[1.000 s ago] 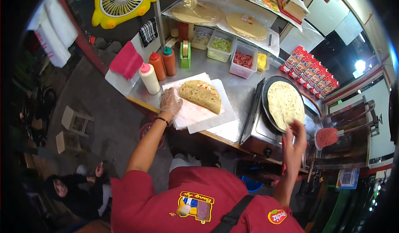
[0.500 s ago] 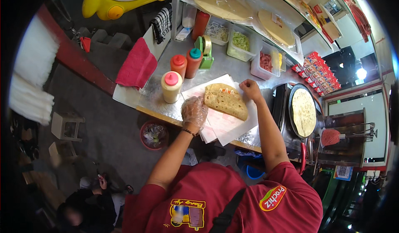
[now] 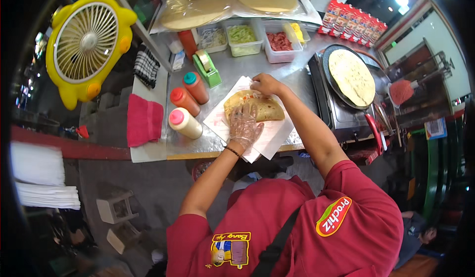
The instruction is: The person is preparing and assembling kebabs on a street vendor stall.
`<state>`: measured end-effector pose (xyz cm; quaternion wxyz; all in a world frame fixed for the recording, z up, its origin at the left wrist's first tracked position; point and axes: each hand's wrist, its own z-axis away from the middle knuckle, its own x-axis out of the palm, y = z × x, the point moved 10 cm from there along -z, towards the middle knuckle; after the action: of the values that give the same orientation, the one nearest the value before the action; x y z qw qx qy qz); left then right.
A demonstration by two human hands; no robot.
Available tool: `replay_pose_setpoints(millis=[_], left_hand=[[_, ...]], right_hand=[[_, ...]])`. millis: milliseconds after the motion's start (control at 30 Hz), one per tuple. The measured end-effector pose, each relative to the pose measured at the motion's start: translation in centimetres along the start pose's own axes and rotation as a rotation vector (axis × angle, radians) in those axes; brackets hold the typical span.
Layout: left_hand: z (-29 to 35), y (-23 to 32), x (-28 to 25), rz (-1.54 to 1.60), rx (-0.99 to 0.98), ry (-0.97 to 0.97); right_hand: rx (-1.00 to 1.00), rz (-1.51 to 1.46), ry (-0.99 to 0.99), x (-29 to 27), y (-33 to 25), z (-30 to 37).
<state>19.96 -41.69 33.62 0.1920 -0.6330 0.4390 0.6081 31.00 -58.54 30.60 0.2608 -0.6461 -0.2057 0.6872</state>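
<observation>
A browned flatbread point(image 3: 267, 110), folded over its filling, lies on white wrapping paper point(image 3: 269, 143) on the metal counter. My left hand point(image 3: 243, 123), in a clear plastic glove, rests on the flatbread's near left part with the fingers stretched out. Bare and curled, my right hand point(image 3: 267, 85) is at the paper's far edge, just beyond the fold; its fingertips appear to pinch the paper, though they are partly hidden. Bits of red and white filling show along the flatbread's far edge.
Squeeze bottles point(image 3: 185, 123) and a green tape dispenser point(image 3: 207, 69) stand to the left. Tubs of shredded lettuce point(image 3: 242, 33) and red meat pieces point(image 3: 279, 42) line the back. A round pan point(image 3: 329, 69) with another flatbread point(image 3: 352, 76) sits on the stove at right.
My left hand has moved from the paper's left edge onto the flatbread and flattened. My right hand has shifted left along the paper's far side. The whole view has turned.
</observation>
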Motion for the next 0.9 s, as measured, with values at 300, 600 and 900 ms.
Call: replay_pose_setpoints(millis=[300,600,900], left_hand=[[3.4,-2.0,-3.3,0.063,0.006,0.364],[-1.8,-2.1,-3.0,0.202,0.227,-0.297],[6.4,1.1,-1.9,-0.007,0.394,-0.168]], right_hand=[[-0.025,-0.345,-0.357,2.7,-3.5,6.1],[-0.159,0.243,-0.023,2.9,-4.8,5.8],[-0.281,0.129,0.161,1.5,-8.7,11.2]])
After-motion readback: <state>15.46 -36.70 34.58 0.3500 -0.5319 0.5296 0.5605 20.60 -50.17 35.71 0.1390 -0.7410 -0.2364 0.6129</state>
